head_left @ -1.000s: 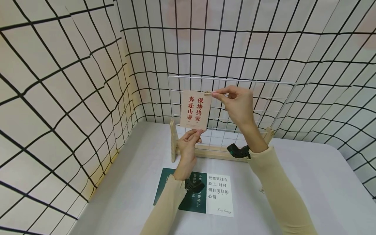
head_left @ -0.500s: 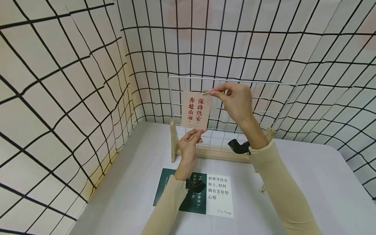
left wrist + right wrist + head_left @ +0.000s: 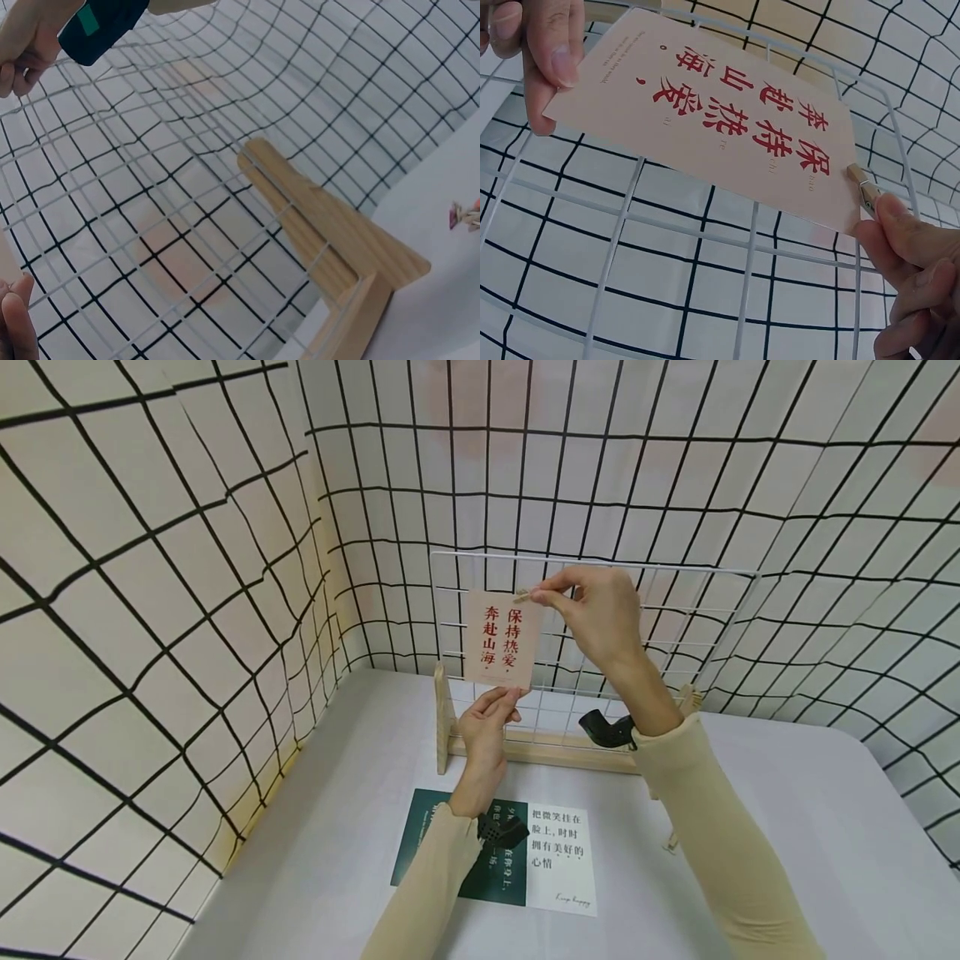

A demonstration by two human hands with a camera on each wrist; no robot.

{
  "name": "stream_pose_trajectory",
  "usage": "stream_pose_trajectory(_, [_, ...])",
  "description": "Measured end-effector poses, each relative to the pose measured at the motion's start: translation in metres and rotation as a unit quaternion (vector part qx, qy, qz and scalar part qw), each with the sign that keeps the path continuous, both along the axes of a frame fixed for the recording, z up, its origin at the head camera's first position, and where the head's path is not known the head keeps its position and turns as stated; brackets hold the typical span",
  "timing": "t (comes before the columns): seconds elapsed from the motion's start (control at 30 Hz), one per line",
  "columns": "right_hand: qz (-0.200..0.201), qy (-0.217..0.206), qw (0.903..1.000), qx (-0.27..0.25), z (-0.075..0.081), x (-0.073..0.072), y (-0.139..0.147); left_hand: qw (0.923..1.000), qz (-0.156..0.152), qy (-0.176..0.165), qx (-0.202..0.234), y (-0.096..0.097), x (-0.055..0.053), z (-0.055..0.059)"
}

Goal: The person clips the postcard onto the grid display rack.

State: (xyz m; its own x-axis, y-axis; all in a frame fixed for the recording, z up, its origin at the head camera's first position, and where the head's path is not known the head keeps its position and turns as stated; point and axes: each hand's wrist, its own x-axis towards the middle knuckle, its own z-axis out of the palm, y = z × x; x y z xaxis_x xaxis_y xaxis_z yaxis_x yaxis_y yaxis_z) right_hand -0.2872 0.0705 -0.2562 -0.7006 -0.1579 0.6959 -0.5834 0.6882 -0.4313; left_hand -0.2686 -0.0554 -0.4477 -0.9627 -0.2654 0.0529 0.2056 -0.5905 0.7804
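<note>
A pale pink card (image 3: 498, 643) with red Chinese characters stands upright in front of a white wire grid rack (image 3: 480, 555). My left hand (image 3: 486, 727) pinches its bottom edge between thumb and fingers. At the card's top right corner, my right hand (image 3: 602, 610) pinches a small wooden clothespin (image 3: 864, 186) by its tail end. In the right wrist view the clothespin's tip meets the card's edge, and the wire runs behind. Whether it also grips the wire cannot be seen. The left wrist view shows only fingertips (image 3: 19, 326) of the left hand.
The rack has a wooden base bar (image 3: 570, 754) and wooden side feet (image 3: 441, 718). On the white table lie a dark green card (image 3: 491, 883) and a white card (image 3: 558, 860), partly under the left forearm. Small clips (image 3: 469, 216) lie on the table. Black mesh walls surround it.
My right hand has shifted slightly left and up with the clothespin, which now sits more tilted at the card's corner. The card and left hand have moved very slightly right.
</note>
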Motion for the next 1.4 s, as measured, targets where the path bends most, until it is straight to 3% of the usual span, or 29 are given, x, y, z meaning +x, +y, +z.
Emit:
stream_pose_trajectory(0.27, [-0.019, -0.025, 0.9991, 0.027, 0.005, 0.002, -0.002, 1.0, -0.001, -0.003, -0.003, 0.002, -0.004, 0.0])
stream_pose_trajectory(0.53, [-0.024, -0.022, 0.9987, 0.038, 0.007, 0.002, -0.007, 0.9999, 0.006, 0.001, -0.012, 0.002, -0.009, 0.001])
stream_pose_trajectory(0.83, [-0.031, -0.021, 0.9982, 0.048, 0.009, 0.003, -0.007, 0.9969, 0.019, 0.001, -0.076, 0.002, -0.006, 0.008])
stream_pose_trajectory(1.1, [-0.037, -0.004, 0.9976, 0.058, 0.009, 0.003, -0.006, 0.9955, 0.014, -0.008, -0.093, 0.0, -0.003, 0.011])
stream_pose_trajectory(1.4, [-0.039, -0.004, 0.9962, 0.078, 0.009, 0.004, -0.007, 0.9936, 0.029, 0.014, -0.109, -0.003, -0.002, 0.011])
